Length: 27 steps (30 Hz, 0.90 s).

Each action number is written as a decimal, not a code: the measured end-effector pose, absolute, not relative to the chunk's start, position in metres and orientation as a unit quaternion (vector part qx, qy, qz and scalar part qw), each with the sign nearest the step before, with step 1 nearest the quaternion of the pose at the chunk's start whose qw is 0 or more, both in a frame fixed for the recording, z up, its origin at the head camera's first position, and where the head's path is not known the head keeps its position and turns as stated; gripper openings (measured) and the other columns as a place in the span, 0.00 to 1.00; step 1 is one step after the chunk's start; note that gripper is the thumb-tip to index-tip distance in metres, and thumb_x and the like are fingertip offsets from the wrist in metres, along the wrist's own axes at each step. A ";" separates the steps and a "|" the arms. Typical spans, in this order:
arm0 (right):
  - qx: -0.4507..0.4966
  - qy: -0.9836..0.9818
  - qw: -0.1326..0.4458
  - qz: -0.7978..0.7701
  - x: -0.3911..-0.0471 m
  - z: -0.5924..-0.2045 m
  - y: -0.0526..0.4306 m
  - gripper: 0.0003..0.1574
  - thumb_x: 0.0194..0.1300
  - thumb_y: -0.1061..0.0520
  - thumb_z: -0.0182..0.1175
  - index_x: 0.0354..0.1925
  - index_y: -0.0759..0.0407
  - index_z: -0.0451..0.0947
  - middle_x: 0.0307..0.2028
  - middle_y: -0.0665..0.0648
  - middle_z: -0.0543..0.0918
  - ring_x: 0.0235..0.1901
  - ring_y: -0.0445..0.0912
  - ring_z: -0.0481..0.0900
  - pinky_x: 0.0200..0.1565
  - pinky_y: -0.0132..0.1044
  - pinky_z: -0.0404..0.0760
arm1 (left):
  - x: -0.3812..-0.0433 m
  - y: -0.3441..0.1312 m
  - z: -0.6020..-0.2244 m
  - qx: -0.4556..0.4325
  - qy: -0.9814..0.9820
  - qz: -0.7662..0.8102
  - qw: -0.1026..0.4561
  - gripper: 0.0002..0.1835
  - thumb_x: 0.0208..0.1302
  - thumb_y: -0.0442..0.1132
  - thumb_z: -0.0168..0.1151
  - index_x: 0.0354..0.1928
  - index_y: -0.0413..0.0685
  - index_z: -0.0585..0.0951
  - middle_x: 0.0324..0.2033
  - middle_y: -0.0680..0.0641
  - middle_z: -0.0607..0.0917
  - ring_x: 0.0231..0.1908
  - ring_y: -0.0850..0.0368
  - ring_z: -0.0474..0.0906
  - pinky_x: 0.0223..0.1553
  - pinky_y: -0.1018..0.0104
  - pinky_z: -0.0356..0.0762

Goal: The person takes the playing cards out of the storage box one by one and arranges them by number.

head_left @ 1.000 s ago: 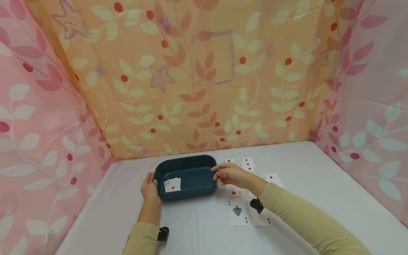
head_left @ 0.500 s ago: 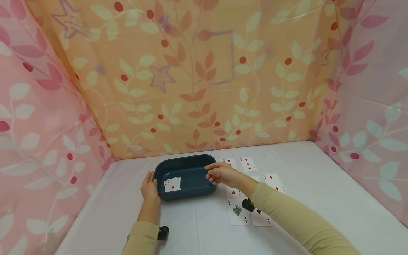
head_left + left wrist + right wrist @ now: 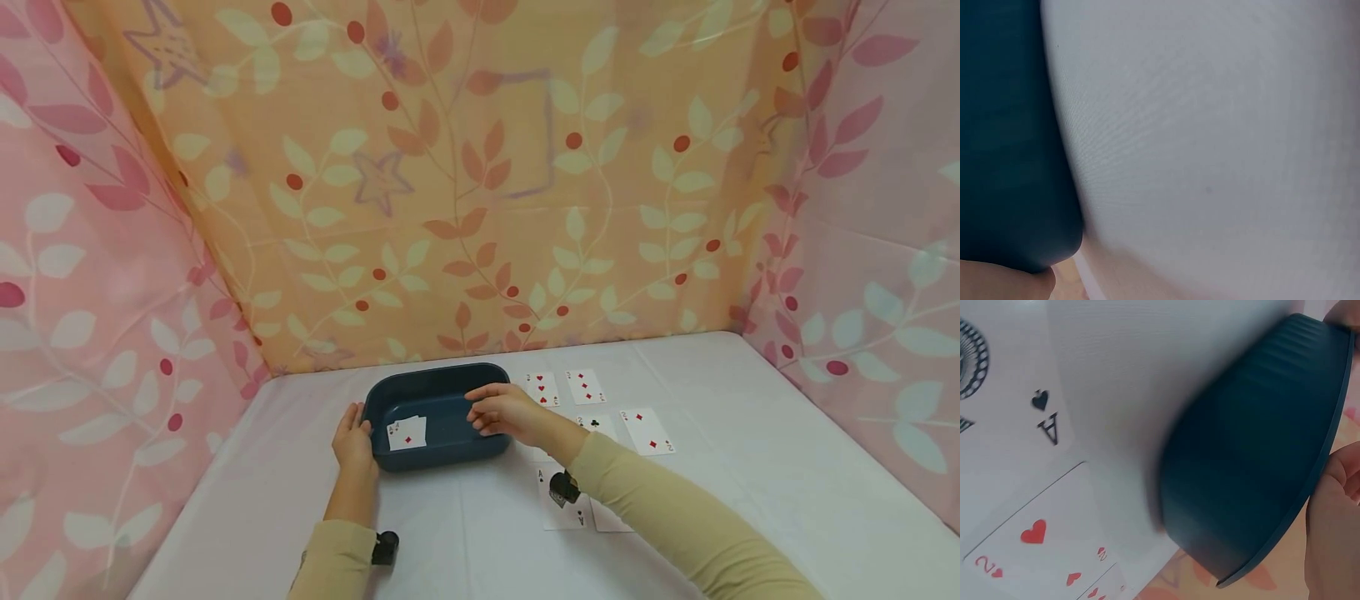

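A dark blue rectangular tray [image 3: 450, 457] stands on the white tabletop, with a few overlapping playing cards [image 3: 407, 434] in its left part; a red diamond shows on the top one. My left hand [image 3: 354, 446] touches the tray's left end from outside, fingers fairly straight, thumb by the rim. Over the tray's right part hovers my right hand [image 3: 510, 412], its fingers loosely bent and no object visible in them. The right wrist view shows the tray's outer wall [image 3: 1241, 450] and part of the right hand [image 3: 1338, 531] beside the rim.
Face-up cards lie right of the tray: a hearts card [image 3: 543, 389], a three of diamonds [image 3: 585, 387], a two of diamonds [image 3: 647, 432], a clubs card [image 3: 596, 423], an ace of spades [image 3: 555, 517], a two of hearts [image 3: 1035, 531]. The right arm covers some. A patterned cloth [image 3: 487, 250] hangs behind.
My right hand has moved left, from the tray's right rim to over its inside. More of the cards behind it show now. The left hand and the tray have stayed put.
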State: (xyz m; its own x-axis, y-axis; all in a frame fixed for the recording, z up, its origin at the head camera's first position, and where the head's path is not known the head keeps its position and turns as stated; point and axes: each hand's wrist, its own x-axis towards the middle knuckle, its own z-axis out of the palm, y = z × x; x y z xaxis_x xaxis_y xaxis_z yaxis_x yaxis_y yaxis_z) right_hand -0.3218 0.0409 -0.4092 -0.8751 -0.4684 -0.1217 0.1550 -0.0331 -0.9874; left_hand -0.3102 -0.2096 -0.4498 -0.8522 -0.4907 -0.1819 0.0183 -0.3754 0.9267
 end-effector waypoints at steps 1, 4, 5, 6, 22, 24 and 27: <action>-0.118 0.662 0.220 -0.707 -0.322 -0.409 0.039 0.19 0.70 0.66 0.50 0.57 0.72 0.70 0.28 0.54 0.82 0.27 0.42 0.79 0.35 0.32 0.81 | -0.310 -0.210 -0.450 0.221 -0.536 -0.799 0.158 0.30 0.72 0.23 0.35 0.75 0.40 0.53 0.73 0.44 0.58 0.72 0.54 0.52 0.70 0.66 0.49; -0.121 0.665 0.218 -0.704 -0.321 -0.409 0.032 0.19 0.70 0.66 0.50 0.56 0.72 0.71 0.29 0.54 0.82 0.27 0.43 0.79 0.35 0.33 0.81 | -0.311 -0.210 -0.450 0.224 -0.538 -0.797 0.157 0.29 0.73 0.24 0.35 0.75 0.41 0.54 0.73 0.45 0.58 0.72 0.54 0.52 0.70 0.65 0.49; -0.121 0.666 0.218 -0.703 -0.321 -0.410 0.030 0.18 0.70 0.66 0.51 0.56 0.72 0.71 0.29 0.54 0.82 0.27 0.43 0.79 0.35 0.33 0.81 | -0.311 -0.210 -0.449 0.224 -0.539 -0.797 0.157 0.29 0.73 0.24 0.35 0.75 0.41 0.54 0.73 0.45 0.58 0.72 0.55 0.52 0.70 0.65 0.49; -0.124 0.666 0.217 -0.703 -0.321 -0.410 0.027 0.18 0.69 0.66 0.51 0.56 0.72 0.71 0.29 0.54 0.82 0.27 0.43 0.79 0.35 0.33 0.81 | -0.311 -0.210 -0.449 0.225 -0.540 -0.796 0.157 0.29 0.73 0.24 0.35 0.75 0.42 0.54 0.73 0.46 0.59 0.72 0.55 0.52 0.70 0.65 0.49; -0.107 0.739 0.167 -0.644 -0.330 -0.429 -0.019 0.18 0.67 0.65 0.57 0.54 0.73 0.75 0.32 0.58 0.84 0.27 0.42 0.79 0.36 0.37 0.83 | -0.307 -0.210 -0.447 0.222 -0.546 -0.794 0.151 0.30 0.73 0.23 0.35 0.75 0.41 0.52 0.73 0.45 0.58 0.72 0.54 0.50 0.70 0.64 0.48; -0.102 0.750 0.162 -0.633 -0.333 -0.432 -0.024 0.18 0.67 0.65 0.58 0.54 0.71 0.75 0.33 0.59 0.84 0.28 0.43 0.79 0.34 0.36 0.82 | -0.307 -0.210 -0.447 0.221 -0.547 -0.793 0.152 0.30 0.73 0.23 0.35 0.75 0.41 0.52 0.73 0.45 0.58 0.72 0.55 0.50 0.70 0.64 0.48; -0.099 0.766 0.155 -0.616 -0.337 -0.434 -0.033 0.19 0.66 0.65 0.60 0.54 0.70 0.75 0.33 0.59 0.84 0.28 0.45 0.79 0.31 0.35 0.80 | -0.307 -0.209 -0.447 0.219 -0.546 -0.794 0.153 0.30 0.73 0.24 0.35 0.75 0.41 0.52 0.73 0.45 0.58 0.72 0.55 0.50 0.70 0.64 0.48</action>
State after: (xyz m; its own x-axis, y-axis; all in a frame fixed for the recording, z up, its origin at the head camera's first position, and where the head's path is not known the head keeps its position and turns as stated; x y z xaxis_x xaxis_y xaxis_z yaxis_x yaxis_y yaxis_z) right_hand -0.3369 -0.0326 -0.4339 -0.9320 -0.3435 -0.1158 0.0394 0.2215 -0.9744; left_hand -0.3072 -0.2095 -0.4470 -0.8570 -0.4823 -0.1814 0.0037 -0.3578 0.9338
